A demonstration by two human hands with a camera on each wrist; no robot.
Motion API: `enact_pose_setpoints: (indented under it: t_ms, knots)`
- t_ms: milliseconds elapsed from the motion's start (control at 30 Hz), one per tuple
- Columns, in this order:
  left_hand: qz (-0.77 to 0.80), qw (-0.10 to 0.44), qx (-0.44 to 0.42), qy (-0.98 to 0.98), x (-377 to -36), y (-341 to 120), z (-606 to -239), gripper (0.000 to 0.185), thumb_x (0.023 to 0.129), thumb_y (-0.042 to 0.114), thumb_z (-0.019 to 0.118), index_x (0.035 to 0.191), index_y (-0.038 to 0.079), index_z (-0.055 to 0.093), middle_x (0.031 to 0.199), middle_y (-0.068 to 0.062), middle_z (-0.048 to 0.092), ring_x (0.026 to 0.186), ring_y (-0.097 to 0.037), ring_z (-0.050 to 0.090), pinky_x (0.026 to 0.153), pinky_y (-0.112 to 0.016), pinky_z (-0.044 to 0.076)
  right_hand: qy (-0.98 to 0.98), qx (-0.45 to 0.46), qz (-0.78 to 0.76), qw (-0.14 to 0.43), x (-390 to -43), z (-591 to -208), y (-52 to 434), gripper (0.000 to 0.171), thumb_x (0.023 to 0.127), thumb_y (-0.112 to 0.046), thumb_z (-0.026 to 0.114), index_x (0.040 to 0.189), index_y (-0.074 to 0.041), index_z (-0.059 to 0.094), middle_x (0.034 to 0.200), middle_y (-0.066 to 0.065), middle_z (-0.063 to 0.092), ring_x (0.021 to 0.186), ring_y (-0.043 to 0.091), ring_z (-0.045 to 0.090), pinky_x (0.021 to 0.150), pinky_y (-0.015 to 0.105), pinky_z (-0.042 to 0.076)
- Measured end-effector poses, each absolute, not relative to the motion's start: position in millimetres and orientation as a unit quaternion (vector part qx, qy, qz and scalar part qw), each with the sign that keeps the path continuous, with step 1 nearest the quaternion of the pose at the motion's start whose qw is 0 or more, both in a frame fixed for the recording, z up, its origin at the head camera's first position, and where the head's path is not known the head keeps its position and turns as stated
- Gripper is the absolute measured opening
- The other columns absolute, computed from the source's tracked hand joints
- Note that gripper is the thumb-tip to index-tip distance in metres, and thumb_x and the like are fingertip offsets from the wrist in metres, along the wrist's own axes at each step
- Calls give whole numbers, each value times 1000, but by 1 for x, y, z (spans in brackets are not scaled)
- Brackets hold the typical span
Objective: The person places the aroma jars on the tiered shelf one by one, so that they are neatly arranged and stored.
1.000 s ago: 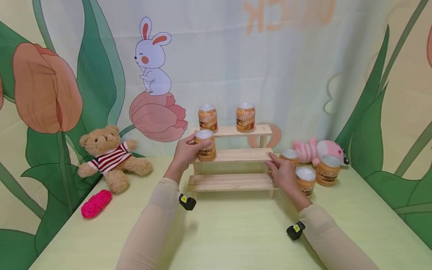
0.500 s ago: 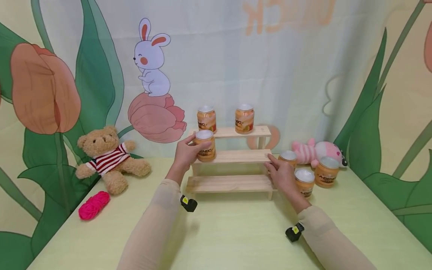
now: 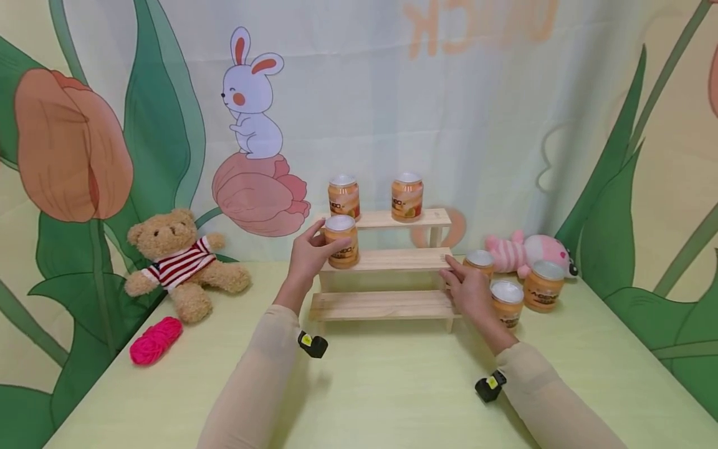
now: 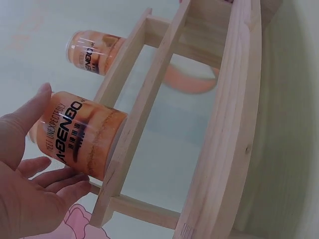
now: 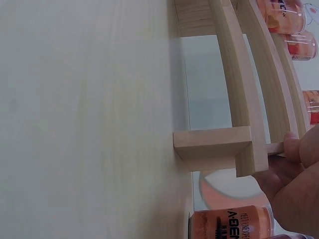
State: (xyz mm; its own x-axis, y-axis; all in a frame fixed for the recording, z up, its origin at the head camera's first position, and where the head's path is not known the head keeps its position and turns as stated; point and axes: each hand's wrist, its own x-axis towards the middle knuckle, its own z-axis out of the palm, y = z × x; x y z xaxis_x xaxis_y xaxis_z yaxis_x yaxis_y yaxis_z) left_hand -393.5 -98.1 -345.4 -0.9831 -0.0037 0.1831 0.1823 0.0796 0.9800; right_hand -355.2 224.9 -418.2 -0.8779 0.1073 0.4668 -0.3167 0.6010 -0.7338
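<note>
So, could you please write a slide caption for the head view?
Left hand holds an orange can on the wooden shelf's middle step; right hand steadies its end.

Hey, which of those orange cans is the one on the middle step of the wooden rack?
The can at the left end of the middle step, with the left hand around it. Two others stand on the top step; three stand on the table to the right.

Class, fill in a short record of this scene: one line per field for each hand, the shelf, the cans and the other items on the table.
Left hand: holds an orange drink can on the middle step
Right hand: touches the right end of the three-step wooden shelf
Top step: two orange cans
Table, right of shelf: three orange cans, pink striped plush toy
Table, left: brown teddy bear, pink yarn bundle
</note>
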Motion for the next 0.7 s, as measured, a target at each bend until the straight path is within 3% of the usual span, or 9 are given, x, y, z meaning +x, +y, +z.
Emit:
enact_pose_setpoints:
  t_ms: [400, 700]
  knots:
    - [-673, 99, -46, -731, -385, -110, -350, 86, 80, 36, 86, 153, 15, 44, 138, -13, 59, 127, -25, 56, 104, -41, 47, -861, 65, 437, 253, -356, -418, 226, 43, 99, -17, 65, 139, -2, 57, 99, 20, 74, 60, 22, 67, 48, 19, 49]
    - [-678, 189, -25, -709, -390, -120, -373, 65, 89, 20, 79, 146, 9, 51, 128, -20, 64, 117, -27, 62, 99, -39, 50, -863, 66, 431, 255, -357, -419, 225, 43, 99, -17, 65, 138, -2, 58, 99, 20, 74, 58, 18, 65, 49, 19, 48]
